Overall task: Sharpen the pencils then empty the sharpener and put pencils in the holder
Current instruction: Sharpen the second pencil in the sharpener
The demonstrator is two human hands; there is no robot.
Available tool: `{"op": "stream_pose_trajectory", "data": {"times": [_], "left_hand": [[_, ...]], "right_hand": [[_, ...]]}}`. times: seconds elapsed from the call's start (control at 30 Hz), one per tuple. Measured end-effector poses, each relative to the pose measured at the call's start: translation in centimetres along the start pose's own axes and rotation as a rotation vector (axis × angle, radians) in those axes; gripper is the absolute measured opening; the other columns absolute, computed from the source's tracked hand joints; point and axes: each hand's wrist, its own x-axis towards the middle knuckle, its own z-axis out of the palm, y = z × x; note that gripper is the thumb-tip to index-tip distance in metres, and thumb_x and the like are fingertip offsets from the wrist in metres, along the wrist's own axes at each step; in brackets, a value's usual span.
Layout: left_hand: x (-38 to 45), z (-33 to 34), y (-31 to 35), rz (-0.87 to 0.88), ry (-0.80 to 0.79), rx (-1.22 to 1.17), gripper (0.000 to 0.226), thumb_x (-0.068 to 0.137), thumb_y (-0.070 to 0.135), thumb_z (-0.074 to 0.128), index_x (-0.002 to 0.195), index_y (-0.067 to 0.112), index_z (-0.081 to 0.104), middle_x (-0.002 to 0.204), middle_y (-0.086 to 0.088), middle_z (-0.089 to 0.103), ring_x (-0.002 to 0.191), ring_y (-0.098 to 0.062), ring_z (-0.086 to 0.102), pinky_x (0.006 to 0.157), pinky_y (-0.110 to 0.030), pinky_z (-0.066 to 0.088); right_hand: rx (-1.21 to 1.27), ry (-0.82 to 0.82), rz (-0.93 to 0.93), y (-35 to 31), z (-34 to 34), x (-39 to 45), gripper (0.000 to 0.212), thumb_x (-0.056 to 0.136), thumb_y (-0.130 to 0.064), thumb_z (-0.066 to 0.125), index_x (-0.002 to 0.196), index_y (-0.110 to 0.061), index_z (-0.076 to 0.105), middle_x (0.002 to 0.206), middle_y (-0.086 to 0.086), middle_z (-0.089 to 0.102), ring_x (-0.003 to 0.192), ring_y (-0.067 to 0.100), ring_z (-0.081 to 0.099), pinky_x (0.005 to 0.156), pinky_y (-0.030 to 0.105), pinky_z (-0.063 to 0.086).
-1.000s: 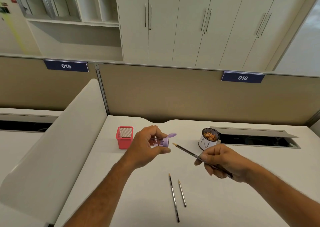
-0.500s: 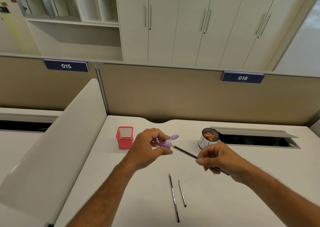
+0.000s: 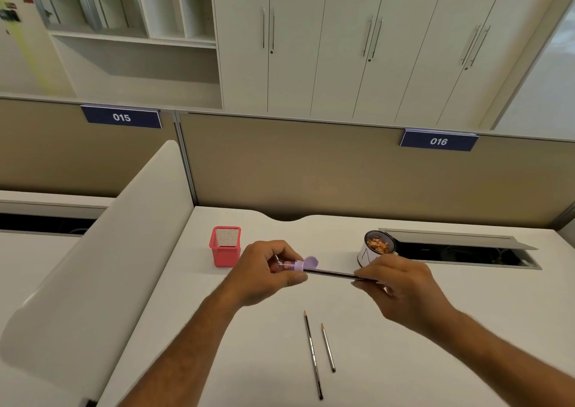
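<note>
While both hands' fingers grip sharpener (image 3: 294,264) and pencil (image 3: 334,273), signs read 015 (image 3: 121,117), 016 (image 3: 438,141).

A lilac sharpener (image 3: 298,264), a red mesh holder (image 3: 226,246), dark striped pencils (image 3: 313,354), navy signs (image 3: 121,117).

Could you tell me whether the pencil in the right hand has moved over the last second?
Yes. The pencil moved left, away from the cup, and its tip now sits in the sharpener.
</note>
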Motion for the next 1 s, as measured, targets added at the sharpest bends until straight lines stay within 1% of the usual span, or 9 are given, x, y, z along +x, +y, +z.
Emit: {"op": "stream_pose_trajectory", "data": {"times": [0.1,0.2,0.37,0.47,0.53,0.67,0.73,0.9,1.0], "left_hand": [[0.0,-0.3,-0.1,-0.051,-0.069,-0.012,0.014,0.077,0.024,0.079,0.087,0.017,0.071,0.079,0.004,0.067,0.070,-0.011,0.056,0.064,-0.024,0.050],[0.2,-0.5,-0.4,-0.071,-0.108,-0.055,0.011,0.080,0.023,0.077,0.086,0.016,0.071,0.082,-0.004,0.067,0.072,-0.013,0.056,0.066,-0.028,0.049],[0.1,-0.6,-0.5,-0.046,-0.098,-0.049,0.013,0.079,0.017,0.078,0.088,0.014,0.070,0.080,0.003,0.066,0.071,-0.009,0.056,0.064,-0.023,0.050],[0.0,-0.5,-0.6,-0.012,-0.052,-0.049,0.020,0.072,0.014,0.083,0.083,0.022,0.069,0.080,0.007,0.067,0.074,-0.015,0.060,0.068,-0.031,0.054],[0.1,-0.5,-0.8,0.020,-0.015,-0.054,0.026,0.068,0.010,0.085,0.082,0.025,0.069,0.083,0.009,0.069,0.081,-0.018,0.066,0.072,-0.034,0.056],[0.0,-0.3,-0.6,0.129,0.039,0.004,0.029,0.064,0.007,0.087,0.084,0.019,0.072,0.081,0.005,0.065,0.079,-0.014,0.064,0.068,-0.019,0.053],[0.0,-0.2,-0.8,0.135,0.051,0.000,0.029,0.063,0.008,0.088,0.084,0.020,0.072,0.082,0.003,0.066,0.079,-0.014,0.064,0.068,-0.019,0.054],[0.3,-0.7,-0.8,0.059,0.009,-0.036,0.025,0.064,0.012,0.088,0.083,0.019,0.073,0.079,0.005,0.067,0.082,-0.023,0.067,0.068,-0.039,0.059],[0.4,-1.0,-0.8,0.002,-0.029,-0.043,0.020,0.069,0.012,0.085,0.083,0.015,0.072,0.079,0.004,0.069,0.071,-0.013,0.062,0.066,-0.029,0.055]], "right_hand": [[-0.189,0.054,-0.180,0.4,0.1,-0.4,0.014,0.084,-0.022,0.075,0.091,-0.010,0.077,0.077,0.002,0.071,0.059,0.020,0.061,0.048,0.030,0.050],[-0.258,0.085,-0.267,0.0,0.1,0.0,0.013,0.084,-0.019,0.075,0.089,-0.006,0.076,0.074,0.005,0.070,0.056,0.023,0.058,0.046,0.032,0.048],[-0.265,-0.012,-0.236,-0.6,0.3,0.3,0.015,0.088,-0.022,0.068,0.086,-0.009,0.073,0.067,0.003,0.066,0.050,0.022,0.056,0.041,0.032,0.045],[-0.189,-0.152,-0.040,-1.0,0.3,0.5,0.026,0.093,-0.034,0.055,0.082,-0.017,0.070,0.060,-0.005,0.062,0.048,0.015,0.054,0.040,0.030,0.044],[-0.053,-0.249,0.209,-1.7,0.3,1.3,0.027,0.093,-0.034,0.056,0.075,-0.018,0.069,0.053,-0.010,0.057,0.047,0.009,0.049,0.044,0.024,0.039],[0.617,-0.502,0.886,-2.2,-0.9,3.5,0.025,0.092,-0.020,0.065,0.073,-0.005,0.074,0.051,0.001,0.054,0.037,0.005,0.033,0.040,0.017,0.027],[0.778,-0.578,1.021,-1.9,-1.5,3.9,0.027,0.092,-0.019,0.065,0.074,-0.002,0.073,0.054,0.009,0.053,0.037,0.010,0.029,0.039,0.020,0.022],[0.645,-0.514,0.895,-2.5,-0.8,3.5,0.016,0.079,-0.021,0.080,0.077,-0.007,0.072,0.063,0.004,0.062,0.039,0.005,0.039,0.041,0.019,0.028],[0.124,-0.269,0.380,-2.4,0.1,2.3,0.010,0.079,-0.027,0.078,0.078,-0.018,0.073,0.062,-0.009,0.063,0.052,0.005,0.054,0.048,0.015,0.037]]}}
